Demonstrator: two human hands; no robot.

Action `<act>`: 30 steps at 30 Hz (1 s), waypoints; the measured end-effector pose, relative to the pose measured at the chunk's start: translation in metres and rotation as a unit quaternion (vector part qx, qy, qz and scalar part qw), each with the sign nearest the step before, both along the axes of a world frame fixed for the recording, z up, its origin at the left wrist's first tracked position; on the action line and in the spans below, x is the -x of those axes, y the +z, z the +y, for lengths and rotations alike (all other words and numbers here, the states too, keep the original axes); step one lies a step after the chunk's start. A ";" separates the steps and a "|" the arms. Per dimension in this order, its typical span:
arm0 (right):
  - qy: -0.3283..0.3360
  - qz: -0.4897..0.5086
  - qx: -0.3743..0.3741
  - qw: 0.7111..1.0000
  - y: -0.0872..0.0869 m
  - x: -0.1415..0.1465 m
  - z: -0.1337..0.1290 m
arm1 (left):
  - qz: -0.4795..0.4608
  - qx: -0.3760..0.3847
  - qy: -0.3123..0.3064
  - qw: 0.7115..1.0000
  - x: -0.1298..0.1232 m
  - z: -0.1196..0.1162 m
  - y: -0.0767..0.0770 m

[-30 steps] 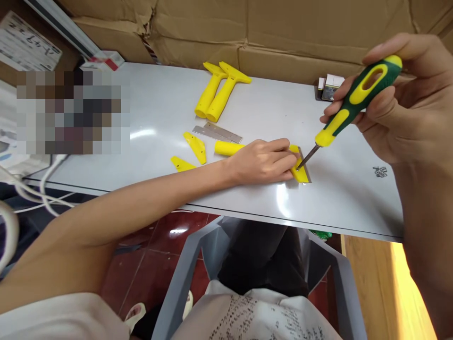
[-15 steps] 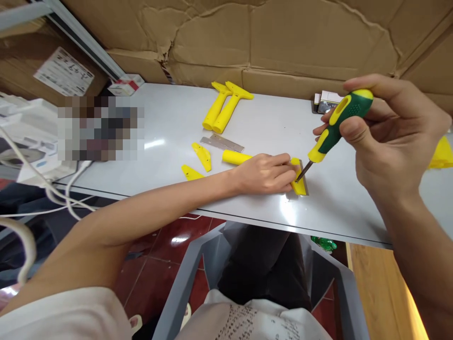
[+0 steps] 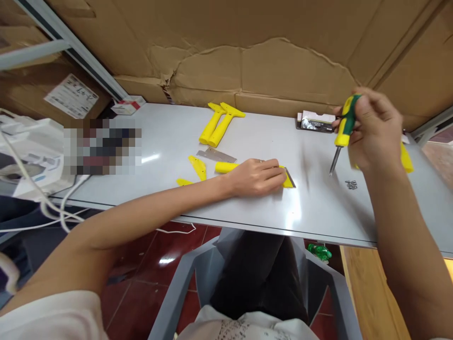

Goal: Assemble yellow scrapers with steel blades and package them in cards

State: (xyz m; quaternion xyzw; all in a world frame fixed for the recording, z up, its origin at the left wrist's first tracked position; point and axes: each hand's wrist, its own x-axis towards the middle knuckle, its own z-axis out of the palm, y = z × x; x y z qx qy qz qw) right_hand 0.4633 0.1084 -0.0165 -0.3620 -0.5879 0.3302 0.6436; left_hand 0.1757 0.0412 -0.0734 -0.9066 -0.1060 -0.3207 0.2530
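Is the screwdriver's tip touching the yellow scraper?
No, the right hand holds the screwdriver apart from the scraper, off to its right.

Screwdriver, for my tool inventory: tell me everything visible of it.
The screwdriver has a yellow and dark green handle, plastic or rubber by its look, and a slim grey metallic shaft. The right hand grips the handle's upper part. It tilts, handle up, tip down and towards the picture's left, seemingly above the white table. The tip's shape cannot be told.
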 end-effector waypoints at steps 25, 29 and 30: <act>-0.160 -0.584 0.131 0.785 -0.040 0.000 0.008 | -0.060 0.486 0.196 0.849 -0.059 0.096 0.038; -0.155 -0.588 0.138 0.782 -0.039 0.003 0.004 | -0.042 0.437 0.114 0.891 -0.008 0.070 0.066; -0.157 -0.590 0.141 0.779 -0.038 0.003 0.003 | 0.001 0.434 0.102 0.895 0.014 0.060 0.072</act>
